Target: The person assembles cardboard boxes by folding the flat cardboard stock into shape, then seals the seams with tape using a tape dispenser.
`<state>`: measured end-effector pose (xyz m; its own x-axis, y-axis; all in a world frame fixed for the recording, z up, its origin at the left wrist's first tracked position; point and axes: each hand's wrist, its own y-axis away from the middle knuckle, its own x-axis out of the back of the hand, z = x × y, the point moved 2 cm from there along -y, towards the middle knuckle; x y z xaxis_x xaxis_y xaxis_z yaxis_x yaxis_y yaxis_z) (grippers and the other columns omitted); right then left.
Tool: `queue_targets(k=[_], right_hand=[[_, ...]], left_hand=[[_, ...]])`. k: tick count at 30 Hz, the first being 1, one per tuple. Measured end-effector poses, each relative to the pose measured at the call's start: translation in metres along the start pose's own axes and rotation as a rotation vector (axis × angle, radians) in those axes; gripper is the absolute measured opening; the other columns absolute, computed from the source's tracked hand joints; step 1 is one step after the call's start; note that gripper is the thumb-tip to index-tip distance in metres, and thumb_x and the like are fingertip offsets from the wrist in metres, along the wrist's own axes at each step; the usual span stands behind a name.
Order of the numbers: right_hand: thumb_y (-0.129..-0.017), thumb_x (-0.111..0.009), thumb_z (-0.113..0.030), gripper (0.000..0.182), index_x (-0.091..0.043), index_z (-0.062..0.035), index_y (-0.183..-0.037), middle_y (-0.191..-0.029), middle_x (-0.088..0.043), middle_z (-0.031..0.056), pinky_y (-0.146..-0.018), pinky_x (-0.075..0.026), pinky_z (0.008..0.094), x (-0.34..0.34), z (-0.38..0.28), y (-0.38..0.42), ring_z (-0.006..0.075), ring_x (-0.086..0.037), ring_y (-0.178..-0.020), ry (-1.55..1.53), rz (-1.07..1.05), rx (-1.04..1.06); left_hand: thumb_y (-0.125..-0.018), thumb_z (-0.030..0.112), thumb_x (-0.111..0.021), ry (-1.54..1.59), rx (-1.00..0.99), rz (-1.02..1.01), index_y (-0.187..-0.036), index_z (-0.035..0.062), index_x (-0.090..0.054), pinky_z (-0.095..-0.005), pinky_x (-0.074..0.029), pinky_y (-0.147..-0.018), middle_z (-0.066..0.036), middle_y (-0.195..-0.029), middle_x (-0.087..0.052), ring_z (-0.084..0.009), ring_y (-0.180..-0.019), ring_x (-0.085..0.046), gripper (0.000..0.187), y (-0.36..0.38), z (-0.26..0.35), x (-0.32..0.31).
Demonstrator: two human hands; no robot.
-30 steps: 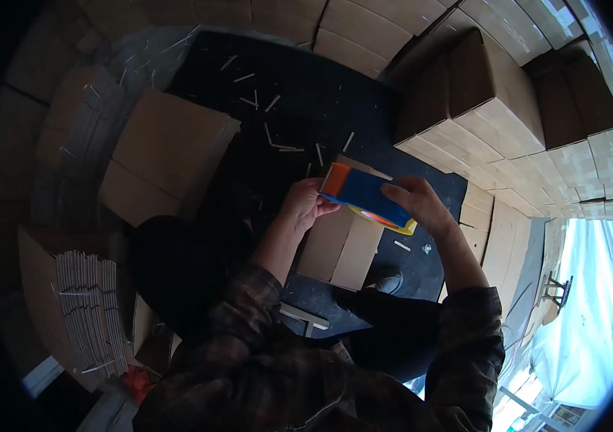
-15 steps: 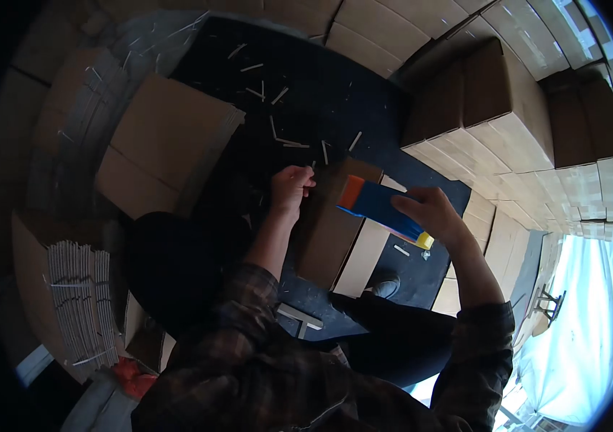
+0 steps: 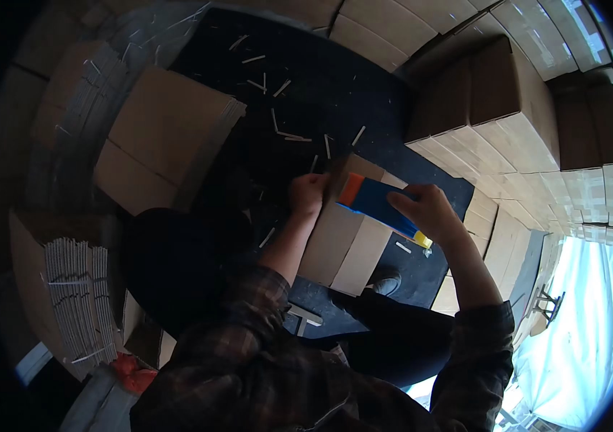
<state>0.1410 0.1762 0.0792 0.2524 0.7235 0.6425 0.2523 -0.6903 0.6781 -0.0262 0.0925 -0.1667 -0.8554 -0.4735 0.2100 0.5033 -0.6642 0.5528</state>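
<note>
— What did we have in our hands at that point?

— Our right hand [image 3: 429, 210] was wrapped around the blue tape gun [image 3: 381, 205], fingers closed over its top. Its orange end pointed toward our left hand, and a bit of yellow showed at the other end, below our right wrist.

— And the left hand?

— Our left hand [image 3: 309, 193] was curled over the far left edge of the cardboard box [image 3: 342, 241], gripping that edge. The tape gun sat just above the top of the box, near its far end; we couldn't tell whether it was touching the cardboard.

— Where was the box itself?

— It stood on the dark floor mat [image 3: 321, 108] right in front of our knees, with a seam running down the middle of its top. Our shoe [image 3: 389, 283] showed just beside its near corner.

— What lay around us?

— Short pale strips [image 3: 288, 137] were scattered over the mat beyond the box. To our left lay a stack of flattened cartons [image 3: 166, 144], resting at the mat's left edge. Nearer us on that side stood a bundle of folded cardboard [image 3: 79, 302], seen edge-on. To our right, stacked boxes [image 3: 508, 115] rose in rows along the mat's right edge, and more of them ran along its far edge. Our plaid sleeves [image 3: 263, 360] filled the bottom of the view.
</note>
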Motion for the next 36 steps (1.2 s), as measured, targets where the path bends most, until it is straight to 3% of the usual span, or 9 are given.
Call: queue_targets(k=[9, 11, 13, 15, 17, 18, 21, 28, 36], right_hand=[[-0.091, -0.064, -0.038, 0.045, -0.067, 0.003, -0.108, -0.1, -0.07, 0.018, -0.076, -0.056, 0.0331, -0.004, 0.008, 0.0, 0.0263, -0.07, -0.084, 0.008, 0.039, 0.012], [-0.091, -0.064, -0.04, 0.046, -0.068, 0.0029, -0.108, -0.098, -0.07, 0.0175, -0.074, -0.056, 0.0321, -0.003, 0.01, -0.005, 0.0248, -0.07, -0.084, -0.008, 0.037, 0.024], [-0.091, -0.063, -0.041, 0.047, -0.068, 0.0029, -0.107, -0.097, -0.07, 0.0175, -0.074, -0.056, 0.0319, 0.001, 0.008, -0.004, 0.0242, -0.07, -0.083, 0.002, 0.018, 0.028], [-0.092, -0.062, -0.043, 0.048, -0.068, 0.0029, -0.107, -0.096, -0.07, 0.0175, -0.073, -0.056, 0.0316, 0.002, 0.008, -0.003, 0.0237, -0.07, -0.082, 0.007, 0.006, 0.03], [-0.092, -0.06, -0.046, 0.051, -0.068, 0.0028, -0.106, -0.094, -0.07, 0.0174, -0.074, -0.056, 0.0311, 0.002, 0.012, -0.004, 0.0237, -0.069, -0.082, 0.007, 0.028, 0.019], [-0.092, -0.06, -0.046, 0.051, -0.068, 0.0028, -0.106, -0.094, -0.07, 0.0174, -0.074, -0.056, 0.0311, 0.002, 0.011, -0.003, 0.0237, -0.069, -0.082, -0.008, 0.036, 0.014], [-0.091, -0.059, -0.049, 0.055, -0.068, 0.003, -0.105, -0.094, -0.07, 0.0173, -0.076, -0.055, 0.0314, 0.006, 0.012, -0.003, 0.0239, -0.069, -0.083, -0.014, 0.037, 0.023], [-0.089, -0.056, -0.055, 0.062, -0.067, 0.0031, -0.107, -0.1, -0.069, 0.0199, -0.081, -0.054, 0.0365, 0.014, 0.018, 0.0, 0.0296, -0.068, -0.091, -0.015, -0.028, 0.098], [-0.088, -0.057, -0.055, 0.06, -0.07, 0.0026, -0.101, -0.095, -0.07, 0.0187, -0.077, -0.054, 0.0362, 0.011, 0.02, 0.001, 0.0271, -0.069, -0.086, 0.012, -0.047, 0.152]], left_hand=[[-0.089, 0.042, -0.061, -0.243, -0.178, -0.104, -0.122, 0.0066, -0.063, -0.0358, -0.047, -0.097, -0.02, -0.116, -0.064, -0.027, -0.112, -0.061, 0.048, -0.022, -0.055, -0.004], [-0.098, 0.045, -0.044, 0.303, -0.359, -0.059, -0.133, 0.0055, -0.052, -0.0383, -0.038, -0.107, -0.017, -0.137, -0.051, -0.0291, -0.129, -0.047, 0.054, 0.025, 0.013, 0.008], [-0.102, 0.046, -0.029, 0.162, -0.337, -0.355, -0.14, 0.0041, -0.043, -0.0404, -0.03, -0.112, -0.014, -0.148, -0.039, -0.0305, -0.136, -0.037, 0.058, 0.043, 0.008, -0.005], [-0.102, 0.049, -0.026, 0.09, -0.338, -0.335, -0.136, 0.0047, -0.049, -0.0414, -0.034, -0.109, -0.016, -0.145, -0.042, -0.0317, -0.134, -0.04, 0.061, 0.039, 0.001, 0.0], [-0.101, 0.049, -0.028, -0.163, -0.08, -0.409, -0.127, 0.0044, -0.055, -0.0425, -0.04, -0.101, -0.017, -0.14, -0.047, -0.0336, -0.128, -0.046, 0.058, 0.047, 0.015, 0.018], [-0.1, 0.038, -0.043, -0.239, -0.239, -0.119, -0.119, 0.0043, -0.059, -0.0427, -0.045, -0.093, -0.017, -0.13, -0.054, -0.0343, -0.119, -0.052, 0.041, 0.061, 0.019, 0.027], [-0.086, 0.012, -0.067, -0.392, -0.851, 0.018, -0.119, 0.0048, -0.057, -0.0417, -0.046, -0.092, -0.015, -0.12, -0.057, -0.032, -0.113, -0.055, 0.035, 0.134, 0.063, 0.036], [-0.078, 0.025, -0.077, -0.73, -1.138, -0.377, -0.142, 0.0011, -0.038, -0.0416, -0.037, -0.107, -0.015, -0.146, -0.038, -0.0305, -0.135, -0.037, 0.079, 0.174, 0.045, 0.011], [-0.079, 0.033, -0.073, -1.047, -1.187, -0.285, -0.138, -0.0007, -0.042, -0.042, -0.031, -0.11, -0.015, -0.147, -0.035, -0.0288, -0.138, -0.033, 0.075, 0.17, 0.04, 0.003]])
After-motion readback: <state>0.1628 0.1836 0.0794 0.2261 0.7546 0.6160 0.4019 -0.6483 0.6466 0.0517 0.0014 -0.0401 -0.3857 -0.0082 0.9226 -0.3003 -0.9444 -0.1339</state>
